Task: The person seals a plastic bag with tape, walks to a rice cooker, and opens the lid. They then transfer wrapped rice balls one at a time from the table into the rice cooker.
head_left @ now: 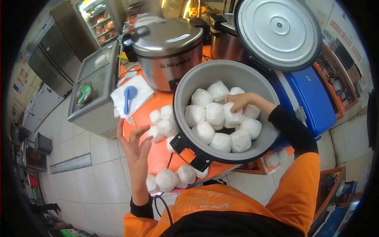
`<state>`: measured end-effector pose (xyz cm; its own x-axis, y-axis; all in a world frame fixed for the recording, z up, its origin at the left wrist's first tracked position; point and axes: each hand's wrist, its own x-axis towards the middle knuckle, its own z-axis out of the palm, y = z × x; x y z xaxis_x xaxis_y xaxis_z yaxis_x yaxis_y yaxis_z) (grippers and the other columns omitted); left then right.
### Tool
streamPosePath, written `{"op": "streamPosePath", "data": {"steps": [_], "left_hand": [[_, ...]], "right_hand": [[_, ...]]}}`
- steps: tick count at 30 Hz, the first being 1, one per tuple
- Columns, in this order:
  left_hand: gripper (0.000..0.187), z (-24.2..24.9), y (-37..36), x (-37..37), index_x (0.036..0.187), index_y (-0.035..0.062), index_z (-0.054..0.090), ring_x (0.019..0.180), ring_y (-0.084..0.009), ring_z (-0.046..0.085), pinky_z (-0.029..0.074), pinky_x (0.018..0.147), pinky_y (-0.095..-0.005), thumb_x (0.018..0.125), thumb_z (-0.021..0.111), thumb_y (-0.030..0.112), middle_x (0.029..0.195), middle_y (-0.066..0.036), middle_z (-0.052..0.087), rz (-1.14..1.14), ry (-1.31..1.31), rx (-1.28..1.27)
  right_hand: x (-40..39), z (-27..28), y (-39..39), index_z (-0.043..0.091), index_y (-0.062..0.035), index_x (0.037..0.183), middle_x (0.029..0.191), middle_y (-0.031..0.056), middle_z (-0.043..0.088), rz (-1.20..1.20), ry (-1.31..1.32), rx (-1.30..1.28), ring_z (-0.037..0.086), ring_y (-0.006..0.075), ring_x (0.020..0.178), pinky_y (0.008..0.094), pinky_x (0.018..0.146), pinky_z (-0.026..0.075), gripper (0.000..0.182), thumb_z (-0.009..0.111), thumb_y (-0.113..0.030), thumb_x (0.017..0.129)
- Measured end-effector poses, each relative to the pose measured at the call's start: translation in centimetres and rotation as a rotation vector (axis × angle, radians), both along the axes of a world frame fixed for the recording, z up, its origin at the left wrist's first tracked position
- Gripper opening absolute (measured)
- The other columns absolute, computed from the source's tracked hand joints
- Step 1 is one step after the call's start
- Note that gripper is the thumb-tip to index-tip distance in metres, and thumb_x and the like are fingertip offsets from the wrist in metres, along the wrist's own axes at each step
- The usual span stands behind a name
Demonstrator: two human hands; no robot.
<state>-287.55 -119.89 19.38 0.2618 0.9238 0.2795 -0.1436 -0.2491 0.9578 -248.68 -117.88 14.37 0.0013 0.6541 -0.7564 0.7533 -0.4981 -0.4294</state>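
A large grey rice cooker pot stands open on an orange table, holding several white wrapped rice balls. My right hand reaches into the pot and closes its fingers over one white ball near the pot's right side. My left hand hovers open over the table's left edge, fingers spread, just left of several more wrapped balls lying on the table. Further wrapped balls sit at the table's near edge.
A shut steel rice cooker stands behind the pot, and the raised round lid is up at the right. A blue spoon lies on white paper. A blue cooler is at right, a glass-topped freezer at left.
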Motion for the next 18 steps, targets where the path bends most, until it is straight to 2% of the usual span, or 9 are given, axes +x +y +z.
{"op": "streamPosePath", "data": {"steps": [2,3,6,7,11,13,15,17,18], "left_hand": [[0.066,-1.7,-0.2,-1.8,0.136,0.0121,0.011,0.105,-0.0211,0.048,0.044,0.084,-0.0338,0.081,0.048,0.006,0.105,-0.012,0.053,0.054,0.044,-0.039],[0.065,-2.4,-0.3,-2.6,0.136,0.012,0.012,0.103,-0.0206,0.049,0.044,0.083,-0.0332,0.081,0.047,0.005,0.104,-0.011,0.053,0.077,0.053,-0.07],[0.06,-4.4,-0.5,-4.4,0.134,0.0111,0.017,0.1,-0.0183,0.051,0.044,0.082,-0.0312,0.083,0.047,0.008,0.099,-0.009,0.055,0.143,0.07,-0.138],[0.059,-5.1,-0.5,-5.0,0.134,0.0109,0.018,0.099,-0.0178,0.051,0.044,0.082,-0.031,0.083,0.048,0.008,0.099,-0.009,0.055,0.157,0.078,-0.166],[0.055,-9.0,1.2,-6.2,0.132,0.0099,0.023,0.096,-0.0161,0.051,0.043,0.081,-0.0304,0.084,0.05,0.013,0.097,-0.009,0.055,0.112,0.227,-0.195],[0.049,-12.9,4.0,-5.9,0.128,0.0078,0.03,0.095,-0.0166,0.051,0.041,0.082,-0.0303,0.083,0.051,0.016,0.096,-0.008,0.056,0.014,0.311,-0.22],[0.045,-18.0,7.7,-5.2,0.122,0.0053,0.039,0.097,-0.0185,0.051,0.041,0.084,-0.0315,0.082,0.054,0.018,0.1,-0.01,0.055,0.05,0.459,-0.211],[0.042,-28.3,12.6,-5.4,0.117,0.0039,0.047,0.102,-0.0219,0.049,0.04,0.085,-0.0319,0.079,0.057,0.02,0.108,-0.013,0.052,0.246,0.744,-0.039],[0.046,-27.9,13.3,-4.9,0.116,0.0041,0.048,0.104,-0.0259,0.048,0.039,0.086,-0.0365,0.078,0.058,0.027,0.111,-0.016,0.05,0.179,0.751,-0.158]], "right_hand": [[0.4,-0.8,0.1,0.032,-0.0129,0.118,0.102,0.0139,0.047,0.095,0.011,0.007,0.055,0.0254,0.085,0.0348,0.059,0.055,0.063,0.062,-0.009,0.062],[0.4,-0.9,-0.3,0.039,-0.012,0.115,0.103,0.0161,0.048,0.093,0.03,0.053,0.056,0.0286,0.085,0.0376,0.062,0.054,0.061,0.064,-0.008,0.061],[-2.1,0.1,-2.7,0.045,-0.0073,0.111,0.106,0.0215,0.048,0.449,-0.568,0.579,0.057,0.0339,0.085,0.0399,0.07,0.051,0.058,0.068,-0.011,0.058],[-2.6,-0.5,-2.6,0.047,-0.0026,0.108,0.105,0.0259,0.048,0.411,-0.599,0.511,0.055,0.0378,0.089,0.0407,0.076,0.047,0.058,0.07,-0.014,0.057],[-2.6,-2.8,-2.8,0.044,-0.0001,0.111,0.101,0.0261,0.05,0.339,-0.618,0.473,0.055,0.0369,0.089,0.0409,0.078,0.046,0.06,0.068,-0.016,0.058],[-2.1,-3.3,-2.5,0.044,-0.0026,0.114,0.101,0.0261,0.05,0.344,-0.581,0.482,0.055,0.0377,0.089,0.0408,0.079,0.046,0.062,0.068,-0.017,0.059],[-2.4,-1.6,-2.6,0.043,-0.0066,0.116,0.104,0.0241,0.05,0.356,-0.539,0.453,0.055,0.0374,0.091,0.04,0.08,0.045,0.061,0.067,-0.017,0.06],[-3.9,1.2,-2.8,0.044,-0.0105,0.117,0.106,0.0209,0.051,0.33,-0.563,0.512,0.055,0.0355,0.092,0.0388,0.08,0.045,0.058,0.065,-0.017,0.063],[-4.9,2.8,-3.2,0.044,-0.0123,0.117,0.107,0.0186,0.052,0.299,-0.608,0.583,0.056,0.0337,0.092,0.038,0.08,0.045,0.056,0.064,-0.017,0.065]]}}
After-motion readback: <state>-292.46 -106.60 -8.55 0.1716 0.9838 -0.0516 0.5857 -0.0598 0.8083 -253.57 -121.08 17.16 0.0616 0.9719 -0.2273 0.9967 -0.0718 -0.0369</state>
